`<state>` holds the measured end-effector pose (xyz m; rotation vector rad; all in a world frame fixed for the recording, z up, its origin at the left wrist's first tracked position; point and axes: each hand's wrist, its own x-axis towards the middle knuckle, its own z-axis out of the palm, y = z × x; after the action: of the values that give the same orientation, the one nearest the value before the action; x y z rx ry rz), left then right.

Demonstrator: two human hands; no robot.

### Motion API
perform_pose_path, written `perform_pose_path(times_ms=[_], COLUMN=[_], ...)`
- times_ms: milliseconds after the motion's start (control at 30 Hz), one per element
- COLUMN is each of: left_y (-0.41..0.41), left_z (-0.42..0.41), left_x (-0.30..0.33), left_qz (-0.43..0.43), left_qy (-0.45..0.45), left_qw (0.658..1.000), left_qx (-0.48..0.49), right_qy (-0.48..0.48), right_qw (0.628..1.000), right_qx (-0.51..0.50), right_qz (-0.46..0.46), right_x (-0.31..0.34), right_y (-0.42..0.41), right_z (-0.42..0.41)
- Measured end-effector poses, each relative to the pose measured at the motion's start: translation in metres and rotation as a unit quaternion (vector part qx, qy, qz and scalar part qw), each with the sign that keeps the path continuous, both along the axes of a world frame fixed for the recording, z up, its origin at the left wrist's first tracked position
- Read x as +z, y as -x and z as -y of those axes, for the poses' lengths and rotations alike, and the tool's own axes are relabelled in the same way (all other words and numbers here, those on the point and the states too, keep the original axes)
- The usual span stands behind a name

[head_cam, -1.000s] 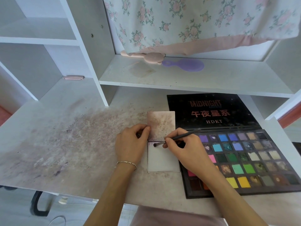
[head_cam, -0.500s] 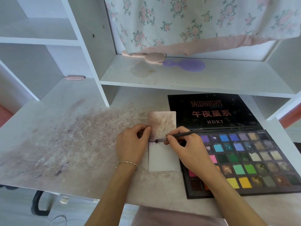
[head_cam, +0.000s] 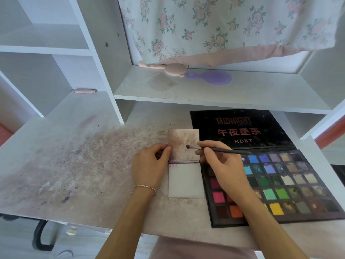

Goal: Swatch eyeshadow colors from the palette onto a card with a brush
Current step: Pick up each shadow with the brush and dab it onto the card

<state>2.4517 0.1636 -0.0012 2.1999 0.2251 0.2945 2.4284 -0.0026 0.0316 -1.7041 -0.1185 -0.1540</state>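
A white card (head_cam: 185,181) lies on the desk, with a purple streak along its top edge. Above it lies a second card (head_cam: 183,144) stained pinkish-brown. My left hand (head_cam: 149,166) pinches the stained card's left edge. My right hand (head_cam: 222,169) grips a thin dark brush (head_cam: 218,149), whose dark tip sits over the stained card. The open eyeshadow palette (head_cam: 291,184) with many coloured pans lies to the right, its black lid flat behind it; my right hand covers some of the left pans.
The desk top (head_cam: 74,165) is smeared with pinkish powder on the left. A shelf (head_cam: 214,94) just above holds a pink brush (head_cam: 168,68) and a purple hairbrush (head_cam: 214,77). Floral cloth (head_cam: 214,25) hangs behind. A white upright (head_cam: 104,58) stands left of the cards.
The brush tip has moved up from the white card's top edge onto the stained card. My left hand has stayed in place.
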Motion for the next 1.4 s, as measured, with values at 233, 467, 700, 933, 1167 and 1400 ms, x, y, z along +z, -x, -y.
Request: perform_pose_path(times_ms=[233,467,700,933,1167,1400], left_y=[0.0,0.0,0.0,0.0,0.0,0.0], left_z=[0.0,0.0,0.001,0.001,0.0,0.001], left_x=[-0.001,-0.002,0.0,-0.001,-0.001,0.001], left_qz=[0.0,0.009,0.012,0.014,0.014,0.016], left_qy=[-0.007,-0.015,-0.015,-0.024,-0.029,-0.029], left_qw=[1.0,1.0,1.0,1.0,0.999,0.999], left_qx=[0.006,0.006,0.009,0.003,0.002,0.004], right_qy=[0.008,0.095,0.185,0.216,0.243,0.238], right_qw=[0.997,0.979,0.968,0.968,0.962,0.963], right_qx=[-0.078,-0.181,-0.167,-0.131,-0.128,-0.124], right_qz=[0.018,0.01,-0.008,0.006,0.011,0.026], right_x=[0.008,-0.001,-0.013,-0.014,-0.015,-0.014], right_y=[0.005,0.009,0.009,0.004,0.003,0.004], right_z=[0.043,0.086,0.093,0.092,0.09,0.09])
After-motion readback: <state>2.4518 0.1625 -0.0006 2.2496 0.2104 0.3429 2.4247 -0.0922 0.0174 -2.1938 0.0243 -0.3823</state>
